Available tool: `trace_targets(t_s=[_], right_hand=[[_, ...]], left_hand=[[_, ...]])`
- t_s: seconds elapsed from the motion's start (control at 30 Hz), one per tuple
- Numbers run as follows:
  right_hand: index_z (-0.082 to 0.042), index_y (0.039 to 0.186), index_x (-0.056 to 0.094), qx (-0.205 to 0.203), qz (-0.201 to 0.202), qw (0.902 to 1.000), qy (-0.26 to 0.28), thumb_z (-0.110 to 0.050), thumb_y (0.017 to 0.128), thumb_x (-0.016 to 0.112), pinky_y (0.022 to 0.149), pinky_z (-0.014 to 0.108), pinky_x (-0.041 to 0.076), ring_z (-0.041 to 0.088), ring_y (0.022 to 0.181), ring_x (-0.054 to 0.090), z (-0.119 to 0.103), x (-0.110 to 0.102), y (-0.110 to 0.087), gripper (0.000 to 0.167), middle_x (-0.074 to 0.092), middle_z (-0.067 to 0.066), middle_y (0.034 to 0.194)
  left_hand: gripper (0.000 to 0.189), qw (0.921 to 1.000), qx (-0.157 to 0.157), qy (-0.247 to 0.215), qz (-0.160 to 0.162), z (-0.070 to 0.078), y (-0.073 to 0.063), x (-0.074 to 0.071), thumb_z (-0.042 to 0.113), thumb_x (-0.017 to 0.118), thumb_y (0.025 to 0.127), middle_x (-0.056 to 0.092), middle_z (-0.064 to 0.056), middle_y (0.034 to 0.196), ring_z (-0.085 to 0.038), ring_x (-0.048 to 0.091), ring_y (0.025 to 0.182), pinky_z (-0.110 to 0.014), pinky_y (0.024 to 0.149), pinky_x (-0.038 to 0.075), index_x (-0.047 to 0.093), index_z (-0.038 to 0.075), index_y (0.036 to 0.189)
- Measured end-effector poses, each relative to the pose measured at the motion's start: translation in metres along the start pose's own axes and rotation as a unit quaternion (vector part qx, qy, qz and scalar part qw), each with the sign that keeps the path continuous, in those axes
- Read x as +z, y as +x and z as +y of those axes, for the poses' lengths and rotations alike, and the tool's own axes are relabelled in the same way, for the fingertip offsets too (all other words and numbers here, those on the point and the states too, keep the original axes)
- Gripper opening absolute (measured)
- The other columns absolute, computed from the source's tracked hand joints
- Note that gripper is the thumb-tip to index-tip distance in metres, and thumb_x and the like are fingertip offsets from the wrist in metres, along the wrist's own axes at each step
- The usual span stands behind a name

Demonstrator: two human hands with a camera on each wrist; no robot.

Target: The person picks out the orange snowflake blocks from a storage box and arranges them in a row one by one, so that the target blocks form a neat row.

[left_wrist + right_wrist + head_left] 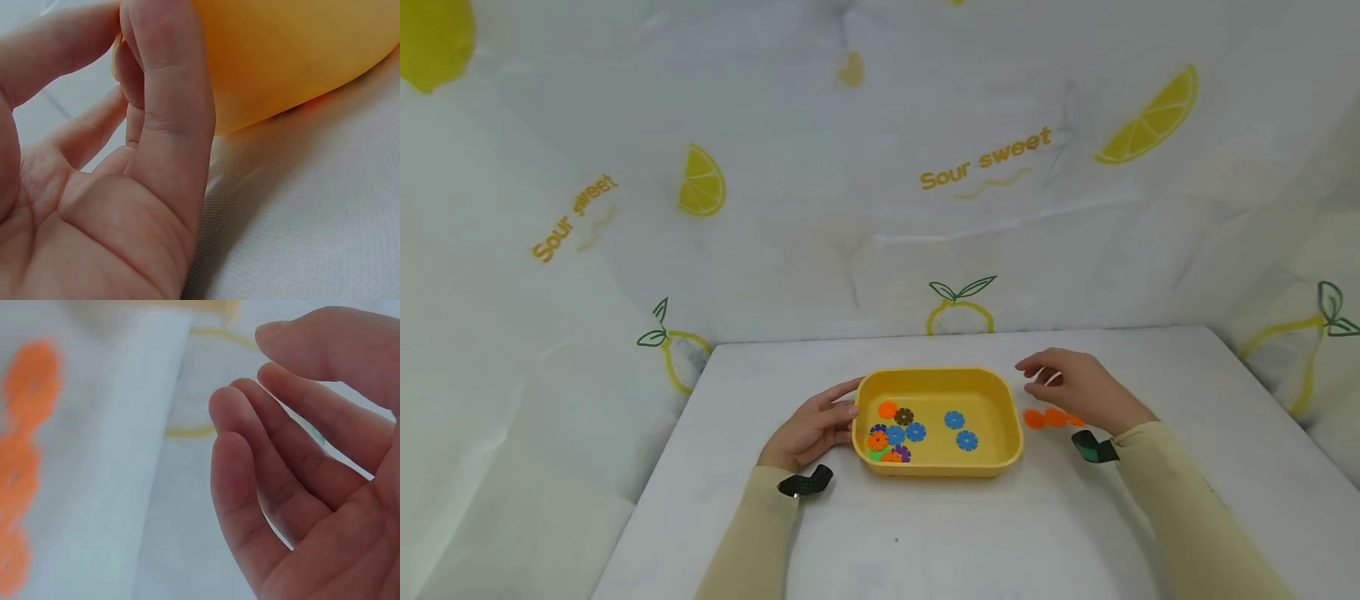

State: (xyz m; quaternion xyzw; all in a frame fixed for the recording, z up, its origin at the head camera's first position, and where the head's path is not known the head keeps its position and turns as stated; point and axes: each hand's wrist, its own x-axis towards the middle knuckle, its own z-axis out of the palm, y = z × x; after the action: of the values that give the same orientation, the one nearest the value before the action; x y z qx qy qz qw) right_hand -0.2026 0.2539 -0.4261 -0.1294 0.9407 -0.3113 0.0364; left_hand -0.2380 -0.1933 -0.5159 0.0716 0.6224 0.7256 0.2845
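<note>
Starting at the left, I see a beige sleeve (752, 533) with a black band (806, 482), then the left hand (812, 427), its fingers and thumb clamped on the left end of the yellow tray (940, 471). I have the tray flat on the white table (925, 542). Inside it, toward the left, lies a cluster of small discs (896, 435) in orange, brown, blue, purple and green, some overlapping. Right of these I count 2 blue discs (954, 420) well apart from the cluster, 1 a little nearer. Just beside the tray's right wall, I see a row of 3 orange discs (1055, 417) on the table. Above its right part hangs the right hand (1082, 387), fingers loosely bent, thumb just apart from them, holding nothing. My right wrist view shows a gap between hand and row.
</note>
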Motion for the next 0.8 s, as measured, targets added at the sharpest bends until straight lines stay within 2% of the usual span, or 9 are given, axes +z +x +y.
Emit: trace_targets(t_s=[0.13, 0.23, 0.4, 0.6, 0.67, 0.8], right_hand=[[-0.009, 0.132, 0.075, -0.042, -0.029, 0.9987, -0.002, -0.017, 0.103, 0.074, 0.093, 0.041, 0.062, 0.020, 0.104, 0.068, -0.034, 0.012, 0.026, 0.030, 0.076, 0.004, 0.117], [-0.007, 0.132, 0.074, -0.063, -0.064, 0.9959, -0.006, -0.017, 0.103, 0.074, 0.094, 0.040, 0.062, 0.019, 0.105, 0.067, -0.056, 0.027, 0.044, 0.031, 0.077, 0.004, 0.118], [-0.006, 0.137, 0.072, -0.080, -0.116, 0.9897, -0.026, -0.015, 0.103, 0.073, 0.103, 0.045, 0.060, 0.021, 0.112, 0.068, -0.088, 0.055, 0.065, 0.035, 0.076, 0.008, 0.129], [-0.008, 0.138, 0.072, -0.085, -0.148, 0.9826, -0.074, -0.018, 0.103, 0.074, 0.116, 0.050, 0.053, 0.026, 0.125, 0.066, -0.114, 0.093, 0.084, 0.036, 0.074, 0.006, 0.135], [-0.008, 0.137, 0.073, -0.093, -0.150, 0.9803, -0.089, -0.022, 0.104, 0.075, 0.118, 0.050, 0.052, 0.025, 0.124, 0.067, -0.119, 0.105, 0.089, 0.037, 0.075, 0.005, 0.134], [-0.007, 0.130, 0.075, -0.109, -0.145, 0.9775, -0.107, -0.023, 0.102, 0.077, 0.112, 0.047, 0.056, 0.022, 0.106, 0.069, -0.128, 0.122, 0.096, 0.032, 0.078, 0.003, 0.120]], left_hand=[[0.058, 1.0000, 0.001, 0.001, -0.008, 0.000, 0.002, 0.001, 0.020, 0.066, 0.109, 0.065, -0.015, 0.149, -0.021, 0.073, 0.105, -0.034, 0.096, 0.065, 0.048, 0.025, 0.164], [0.058, 0.9999, 0.003, 0.001, -0.010, -0.001, 0.004, 0.001, 0.018, 0.065, 0.110, 0.066, -0.015, 0.148, -0.021, 0.074, 0.104, -0.034, 0.095, 0.065, 0.047, 0.024, 0.164], [0.057, 0.9998, 0.007, -0.005, -0.017, -0.002, 0.006, 0.000, 0.017, 0.065, 0.110, 0.067, -0.015, 0.146, -0.021, 0.074, 0.105, -0.034, 0.095, 0.065, 0.048, 0.025, 0.163], [0.060, 0.9996, 0.018, 0.004, -0.022, 0.000, 0.004, -0.003, 0.018, 0.064, 0.110, 0.066, -0.017, 0.146, -0.019, 0.075, 0.106, -0.034, 0.094, 0.065, 0.044, 0.022, 0.166], [0.059, 0.9995, 0.019, -0.001, -0.024, 0.000, 0.003, -0.004, 0.017, 0.063, 0.110, 0.066, -0.018, 0.147, -0.020, 0.075, 0.107, -0.035, 0.095, 0.065, 0.044, 0.022, 0.166], [0.056, 0.9992, 0.024, -0.016, -0.028, 0.000, 0.002, -0.006, 0.015, 0.060, 0.112, 0.063, -0.020, 0.150, -0.022, 0.074, 0.111, -0.037, 0.097, 0.065, 0.046, 0.021, 0.165]])
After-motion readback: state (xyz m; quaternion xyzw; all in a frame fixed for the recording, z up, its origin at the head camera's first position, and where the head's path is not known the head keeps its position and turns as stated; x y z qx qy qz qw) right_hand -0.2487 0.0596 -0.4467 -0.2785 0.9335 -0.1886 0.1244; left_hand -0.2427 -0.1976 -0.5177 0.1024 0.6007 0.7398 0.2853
